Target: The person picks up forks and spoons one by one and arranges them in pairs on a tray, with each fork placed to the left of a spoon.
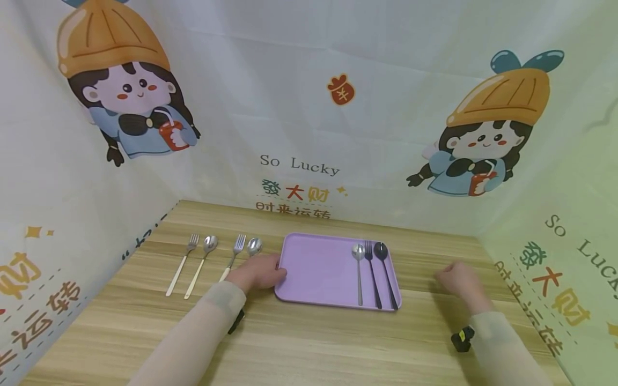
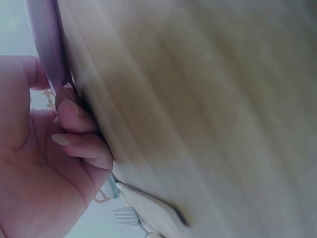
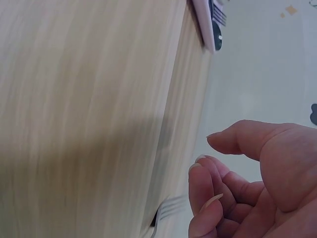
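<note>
My left hand [image 1: 258, 272] pinches the left rim of a purple tray [image 1: 314, 271]; in the left wrist view, the thumb and the curled fingers [image 2: 81, 146] lie on opposite faces of its edge. Along the tray's right side lie a silver spoon [image 1: 359, 262], a dark fork [image 1: 372, 273] and a dark spoon [image 1: 386, 273], handles toward me. My right hand [image 1: 458, 281] hovers over the table right of the tray. Its fingers [image 3: 200, 186] are loosely bent, thumb apart, holding nothing. Near it, a fork [image 3: 171, 207] shows in the right wrist view; the head view hides it.
Left of the tray, a fork [image 1: 183, 264] and a spoon [image 1: 201, 266] with cream handles lie side by side. Another fork [image 1: 236, 249] and another spoon [image 1: 254, 245] are partly behind my left hand. Printed cloth [image 1: 289, 123] hangs around the wooden table [image 1: 309, 343].
</note>
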Demonstrator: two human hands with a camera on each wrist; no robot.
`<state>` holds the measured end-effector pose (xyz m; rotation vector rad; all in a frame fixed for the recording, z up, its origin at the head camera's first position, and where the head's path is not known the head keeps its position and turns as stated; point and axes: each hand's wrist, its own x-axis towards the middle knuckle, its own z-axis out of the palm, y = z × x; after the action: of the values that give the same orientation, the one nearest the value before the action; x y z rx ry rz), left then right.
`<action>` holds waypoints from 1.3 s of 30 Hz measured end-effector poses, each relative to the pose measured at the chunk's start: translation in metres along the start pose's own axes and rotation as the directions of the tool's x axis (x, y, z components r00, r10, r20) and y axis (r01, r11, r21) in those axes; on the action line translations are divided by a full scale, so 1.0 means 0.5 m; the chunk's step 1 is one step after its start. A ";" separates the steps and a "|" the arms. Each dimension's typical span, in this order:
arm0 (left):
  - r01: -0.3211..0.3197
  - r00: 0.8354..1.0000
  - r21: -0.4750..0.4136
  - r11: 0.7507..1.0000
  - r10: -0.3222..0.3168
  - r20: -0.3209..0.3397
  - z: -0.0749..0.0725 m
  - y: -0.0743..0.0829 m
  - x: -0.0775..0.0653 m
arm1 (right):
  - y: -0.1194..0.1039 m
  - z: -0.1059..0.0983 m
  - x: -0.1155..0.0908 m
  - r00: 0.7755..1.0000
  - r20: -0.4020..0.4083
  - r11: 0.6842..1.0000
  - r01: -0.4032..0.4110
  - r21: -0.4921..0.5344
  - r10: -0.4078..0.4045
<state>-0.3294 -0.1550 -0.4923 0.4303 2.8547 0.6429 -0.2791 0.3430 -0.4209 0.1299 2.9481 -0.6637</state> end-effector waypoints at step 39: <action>0.002 1.000 -0.001 1.000 -0.002 0.011 -0.008 0.009 -0.009 | 0.102 -0.014 -0.038 0.986 -0.058 0.987 -0.159 0.016 0.159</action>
<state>-0.3249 -0.1542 -0.4865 0.4286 2.8440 0.6401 -0.2554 0.3909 -0.4336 0.3877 2.9491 -0.6647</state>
